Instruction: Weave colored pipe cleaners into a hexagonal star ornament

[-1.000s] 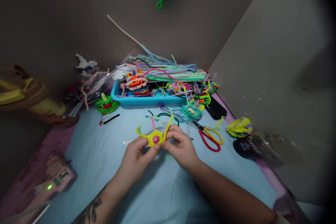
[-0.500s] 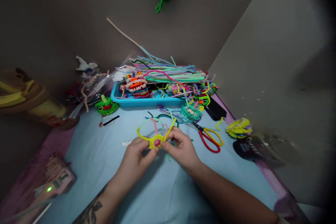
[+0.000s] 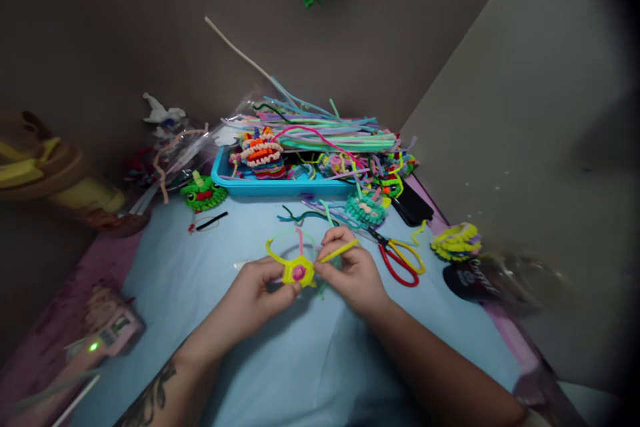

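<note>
Between my hands is a pipe-cleaner flower shape [image 3: 299, 271], yellow with a pink centre, its loose yellow, pink and pale green ends sticking outward. My left hand [image 3: 264, 292] pinches its left and lower edge between thumb and fingers. At its right side, my right hand [image 3: 353, 275] grips a yellow pipe-cleaner end [image 3: 341, 250] that slants up across the fingers. Beyond the hands lie several loose pipe cleaners [image 3: 310, 216]. Scissors [image 3: 400, 260] with one red and one yellow handle rest to the right of my right hand.
A blue tray [image 3: 285, 190] at the back holds bundled pipe cleaners [image 3: 330, 130] and fuzzy figures. A green figure [image 3: 204, 193] stands left, a teal one [image 3: 367, 208] in front of the tray. A black phone [image 3: 413, 205], yellow bundle [image 3: 456, 242] and coffee cup [image 3: 470, 283] line the right edge.
My right hand has shifted slightly right from the pink centre, and the yellow end it holds has swung from nearly upright down to the right. My left hand keeps its pinch.
</note>
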Available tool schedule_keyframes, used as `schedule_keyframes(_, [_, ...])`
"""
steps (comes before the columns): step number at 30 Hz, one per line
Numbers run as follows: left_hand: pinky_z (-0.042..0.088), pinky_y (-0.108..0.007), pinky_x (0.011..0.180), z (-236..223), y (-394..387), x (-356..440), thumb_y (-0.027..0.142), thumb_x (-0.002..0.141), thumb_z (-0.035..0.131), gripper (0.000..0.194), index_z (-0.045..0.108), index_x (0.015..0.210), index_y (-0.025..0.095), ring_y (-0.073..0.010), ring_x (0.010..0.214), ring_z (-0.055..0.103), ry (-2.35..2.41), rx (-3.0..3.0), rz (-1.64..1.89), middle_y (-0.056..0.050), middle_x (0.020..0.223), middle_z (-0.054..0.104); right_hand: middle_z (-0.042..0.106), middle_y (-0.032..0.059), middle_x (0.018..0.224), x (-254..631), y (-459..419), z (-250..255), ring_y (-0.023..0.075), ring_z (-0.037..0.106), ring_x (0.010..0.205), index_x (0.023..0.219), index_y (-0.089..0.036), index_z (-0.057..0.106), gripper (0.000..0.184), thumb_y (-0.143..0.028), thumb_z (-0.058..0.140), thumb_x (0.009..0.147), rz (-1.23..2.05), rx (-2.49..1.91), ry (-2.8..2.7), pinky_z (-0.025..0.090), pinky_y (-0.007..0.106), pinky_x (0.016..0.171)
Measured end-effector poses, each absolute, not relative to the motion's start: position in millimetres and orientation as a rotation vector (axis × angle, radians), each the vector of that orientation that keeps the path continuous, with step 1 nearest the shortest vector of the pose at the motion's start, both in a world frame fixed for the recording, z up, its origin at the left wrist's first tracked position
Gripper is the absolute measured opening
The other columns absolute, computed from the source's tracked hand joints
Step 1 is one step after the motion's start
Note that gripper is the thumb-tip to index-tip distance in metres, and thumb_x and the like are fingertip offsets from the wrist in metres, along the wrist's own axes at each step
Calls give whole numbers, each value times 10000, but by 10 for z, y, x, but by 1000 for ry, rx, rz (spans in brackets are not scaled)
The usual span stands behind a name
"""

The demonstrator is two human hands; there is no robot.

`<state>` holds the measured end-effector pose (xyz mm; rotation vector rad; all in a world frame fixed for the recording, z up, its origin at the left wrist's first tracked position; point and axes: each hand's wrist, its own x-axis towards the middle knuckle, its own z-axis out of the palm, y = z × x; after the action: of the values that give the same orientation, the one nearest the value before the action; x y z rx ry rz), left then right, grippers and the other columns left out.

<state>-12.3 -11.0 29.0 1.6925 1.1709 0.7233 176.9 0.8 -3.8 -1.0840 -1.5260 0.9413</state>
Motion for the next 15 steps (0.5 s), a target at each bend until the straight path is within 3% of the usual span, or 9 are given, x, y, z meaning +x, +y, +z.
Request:
schedule_keyframes(8, [379,-221,551,335,-81,-189,272,785,591,221,687,608,179,-141,579,504,1053,1697,606,-3,580,594,546,65,1029,1826,63,-36,227,541,1050,744,-207,688,120,-326,694,756,1223,-1011,-1603,400,416,978])
schedule_keyframes(11, [439,-241,626,308,-51,-215,315,779,620,183,708,684,186,-166,658,572,1076,1654,670,-28,686,662,553,63,1038,1811,74,-54,230,542,1061,722,-202,670,172,-368,679,768,1256,-1021,-1554,409,410,966])
schedule_keyframes(15, [455,-297,827,245,-49,-212,304,732,682,190,695,896,208,-212,906,612,1331,1638,1064,-60,955,687,558,57,1016,1765,85,-132,216,544,1002,707,-200,634,192,-378,650,781,1164,-1098,-1328,445,373,887])
